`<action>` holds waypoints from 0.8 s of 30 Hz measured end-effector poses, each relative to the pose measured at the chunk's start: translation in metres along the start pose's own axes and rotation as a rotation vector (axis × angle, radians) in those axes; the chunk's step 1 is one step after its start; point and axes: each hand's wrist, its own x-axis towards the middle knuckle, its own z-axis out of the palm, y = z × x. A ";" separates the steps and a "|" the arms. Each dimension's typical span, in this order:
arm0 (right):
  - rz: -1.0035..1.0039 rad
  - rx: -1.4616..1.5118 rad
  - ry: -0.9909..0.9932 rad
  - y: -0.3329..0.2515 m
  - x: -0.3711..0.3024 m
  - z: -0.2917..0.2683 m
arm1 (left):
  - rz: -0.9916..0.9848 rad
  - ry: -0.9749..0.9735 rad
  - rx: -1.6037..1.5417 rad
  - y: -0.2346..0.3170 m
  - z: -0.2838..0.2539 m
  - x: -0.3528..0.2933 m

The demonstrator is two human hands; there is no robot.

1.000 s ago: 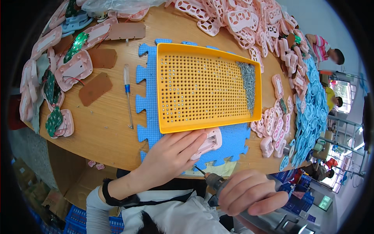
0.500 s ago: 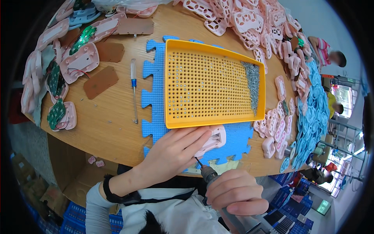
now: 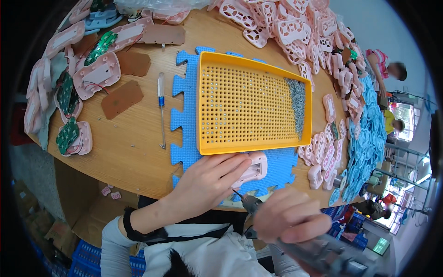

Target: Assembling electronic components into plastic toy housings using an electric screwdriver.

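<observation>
My left hand (image 3: 210,177) presses a pink plastic housing (image 3: 256,168) against the blue foam mat (image 3: 183,127), its fingers closed over the left part of the piece. An oblong opening shows in the housing's uncovered right end. In my right hand (image 3: 291,216) is a grey electric screwdriver (image 3: 251,204), held at a slant and blurred toward its rear end. The thin dark bit points at the housing's near edge, beside my left fingertips; whether it touches cannot be made out. Just beyond the housing lies a yellow perforated tray (image 3: 251,148), with small screws (image 3: 297,104) heaped at its right end.
A screwdriver with a clear and blue handle (image 3: 161,99) lies left of the mat. Brown boards (image 3: 122,99) and pink shells with green circuit boards (image 3: 68,92) crowd the left. Pink frames (image 3: 293,30) and blue parts (image 3: 367,134) pile up far and right. Other people are in the background.
My right hand has moved right with the electric screwdriver, which now leans more to the right, its bit slightly lower. My left hand keeps its hold on the housing. The whole view has shifted slightly.
</observation>
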 end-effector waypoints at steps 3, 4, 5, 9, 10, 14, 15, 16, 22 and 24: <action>-0.052 0.050 0.005 -0.004 0.018 -0.017 | -0.010 0.012 -0.002 -0.001 0.000 -0.002; -0.068 0.027 0.029 -0.005 0.024 -0.021 | -0.013 0.017 -0.009 -0.003 0.001 -0.003; -0.082 -0.018 0.078 0.001 0.030 -0.022 | -0.018 0.023 -0.015 -0.006 0.002 -0.005; -0.124 -0.165 0.200 0.019 0.059 -0.031 | 0.003 0.025 0.012 -0.004 0.001 -0.002; -0.146 -0.183 0.183 0.028 0.067 -0.035 | 0.008 0.023 0.019 -0.003 0.001 -0.001; -0.211 -0.251 0.145 0.056 0.084 -0.047 | 0.037 0.022 0.047 -0.001 0.000 0.002; -0.207 -0.266 0.159 0.061 0.083 -0.048 | 0.034 0.021 0.053 -0.002 0.000 0.001; -0.182 -0.290 0.206 0.064 0.078 -0.051 | 0.032 0.019 0.059 -0.003 -0.001 0.000; -0.203 -0.250 0.218 0.078 0.073 -0.064 | 0.026 -0.018 0.058 -0.004 0.000 -0.001; -0.197 -0.261 0.224 0.078 0.071 -0.062 | 0.025 -0.028 0.055 -0.004 0.000 -0.001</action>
